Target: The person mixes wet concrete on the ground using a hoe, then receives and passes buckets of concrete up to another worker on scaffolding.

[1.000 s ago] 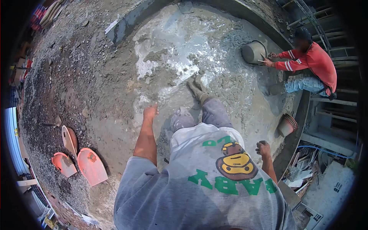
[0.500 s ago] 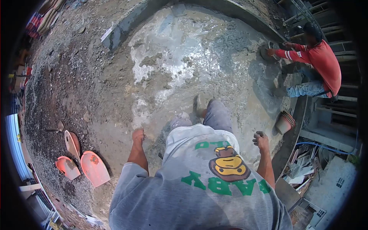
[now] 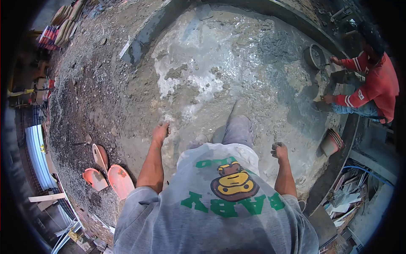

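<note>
My left hand (image 3: 161, 130) hangs over the wet grey ground, its fingers curled in with nothing seen in them. On the other side of my body, my right hand (image 3: 279, 150) is held out low, its fingers bent but apart and holding nothing. Both hands are clear of any object. Between them are my legs, the forward one in grey trousers (image 3: 238, 130) smeared with mud. Wet concrete (image 3: 203, 80) spreads ahead of my feet, shiny in places and lumpy in others.
A co-worker in a red top (image 3: 378, 84) crouches at the right by a bucket (image 3: 314, 57). Stacked buckets (image 3: 331, 143) stand below. Orange-red scoop-shaped pieces (image 3: 121, 181) lie on gravel at lower left. A low concrete kerb (image 3: 156, 23) borders the far side.
The view has shifted and my legs have changed position as in a step. My left hand has moved up and forward. The co-worker tipped the bucket, and one hand has now come away from it.
</note>
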Demonstrator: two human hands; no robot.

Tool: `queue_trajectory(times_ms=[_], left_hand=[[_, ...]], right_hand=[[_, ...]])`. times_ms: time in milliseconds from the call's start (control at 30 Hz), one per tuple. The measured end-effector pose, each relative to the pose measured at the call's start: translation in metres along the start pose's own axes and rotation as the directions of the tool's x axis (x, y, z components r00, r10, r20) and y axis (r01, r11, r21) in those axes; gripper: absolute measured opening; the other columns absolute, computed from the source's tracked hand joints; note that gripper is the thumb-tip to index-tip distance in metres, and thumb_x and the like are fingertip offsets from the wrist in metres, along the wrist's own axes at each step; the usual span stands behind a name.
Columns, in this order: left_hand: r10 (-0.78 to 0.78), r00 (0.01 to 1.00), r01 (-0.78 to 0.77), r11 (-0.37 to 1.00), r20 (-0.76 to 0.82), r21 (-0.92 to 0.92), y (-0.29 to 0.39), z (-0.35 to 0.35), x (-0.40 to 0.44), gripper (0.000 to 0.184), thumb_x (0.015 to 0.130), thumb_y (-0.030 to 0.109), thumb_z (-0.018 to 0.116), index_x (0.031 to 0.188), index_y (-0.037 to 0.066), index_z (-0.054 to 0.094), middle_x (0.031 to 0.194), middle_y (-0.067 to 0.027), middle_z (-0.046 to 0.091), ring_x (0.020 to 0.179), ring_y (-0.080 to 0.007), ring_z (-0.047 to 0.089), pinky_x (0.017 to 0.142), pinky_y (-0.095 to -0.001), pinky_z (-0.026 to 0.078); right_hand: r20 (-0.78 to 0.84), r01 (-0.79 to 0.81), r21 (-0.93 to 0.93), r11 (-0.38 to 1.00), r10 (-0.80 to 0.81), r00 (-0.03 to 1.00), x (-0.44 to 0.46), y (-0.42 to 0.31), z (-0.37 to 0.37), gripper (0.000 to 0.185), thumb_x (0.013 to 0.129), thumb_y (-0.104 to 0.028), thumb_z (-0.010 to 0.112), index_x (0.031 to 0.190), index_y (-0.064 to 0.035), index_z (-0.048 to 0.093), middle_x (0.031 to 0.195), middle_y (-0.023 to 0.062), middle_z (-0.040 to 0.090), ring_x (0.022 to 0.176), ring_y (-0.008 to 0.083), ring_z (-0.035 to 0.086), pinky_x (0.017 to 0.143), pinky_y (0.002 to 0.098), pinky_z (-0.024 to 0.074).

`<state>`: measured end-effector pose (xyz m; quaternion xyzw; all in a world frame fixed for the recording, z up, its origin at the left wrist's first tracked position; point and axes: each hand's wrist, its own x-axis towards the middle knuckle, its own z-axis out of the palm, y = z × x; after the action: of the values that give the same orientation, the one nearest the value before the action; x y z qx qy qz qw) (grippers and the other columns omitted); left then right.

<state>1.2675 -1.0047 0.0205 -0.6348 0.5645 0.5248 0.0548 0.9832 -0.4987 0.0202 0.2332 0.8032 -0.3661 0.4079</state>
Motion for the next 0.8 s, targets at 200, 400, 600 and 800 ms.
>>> queue_trajectory(times_ms=[200, 400, 600, 800], left_hand=[[0.017, 0.982, -0.021, 1.0, -0.19, -0.022, 0.117, 0.047, -0.027, 0.037, 0.084, 0.036, 0.061, 0.091, 0.0, 0.06, 0.07, -0.0061, 0.063, 0.059, -0.0131, 0.058, 0.055, -0.0277, 0.044], [0.292, 0.956, -0.281, 0.935, -0.025, 0.215, 0.244, 0.118, -0.025, 0.04, 0.085, 0.039, 0.059, 0.09, 0.0, 0.059, 0.071, -0.0076, 0.064, 0.065, -0.0154, 0.059, 0.065, -0.0294, 0.045], [0.29, 0.957, -0.284, 0.948, -0.026, 0.143, 0.248, 0.144, 0.022, 0.034, 0.085, 0.036, 0.061, 0.085, 0.002, 0.058, 0.067, -0.0071, 0.061, 0.057, -0.0143, 0.056, 0.057, -0.029, 0.045], [0.063, 0.997, -0.061, 0.996, -0.037, 0.061, 0.215, 0.138, 0.032, 0.031, 0.085, 0.037, 0.06, 0.09, 0.006, 0.058, 0.065, -0.0044, 0.06, 0.054, -0.0127, 0.055, 0.049, -0.0272, 0.041]], right_hand=[[0.224, 0.076, -0.184, 0.98, -0.034, 0.974, 0.056, -0.08, -0.002, 0.025, 0.08, -0.017, 0.06, 0.102, -0.004, 0.058, 0.083, 0.0075, 0.062, 0.064, 0.0186, 0.061, 0.054, 0.0306, 0.0478], [0.048, 0.075, -0.195, 0.978, -0.067, 0.997, 0.164, -0.121, -0.086, 0.021, 0.078, -0.015, 0.06, 0.096, -0.0027, 0.059, 0.076, 0.0072, 0.06, 0.06, 0.0172, 0.059, 0.05, 0.0295, 0.0457], [-0.048, 0.103, 0.047, 0.994, -0.1, 0.994, 0.182, -0.137, -0.118, 0.02, 0.081, -0.014, 0.056, 0.098, -0.0045, 0.057, 0.077, 0.0063, 0.059, 0.058, 0.016, 0.057, 0.049, 0.0275, 0.0447], [0.007, -0.058, 0.096, 0.994, 0.058, 0.998, 0.121, -0.1, -0.104, 0.022, 0.082, -0.014, 0.056, 0.1, -0.0031, 0.055, 0.079, 0.0086, 0.06, 0.058, 0.0182, 0.058, 0.048, 0.0294, 0.046]])
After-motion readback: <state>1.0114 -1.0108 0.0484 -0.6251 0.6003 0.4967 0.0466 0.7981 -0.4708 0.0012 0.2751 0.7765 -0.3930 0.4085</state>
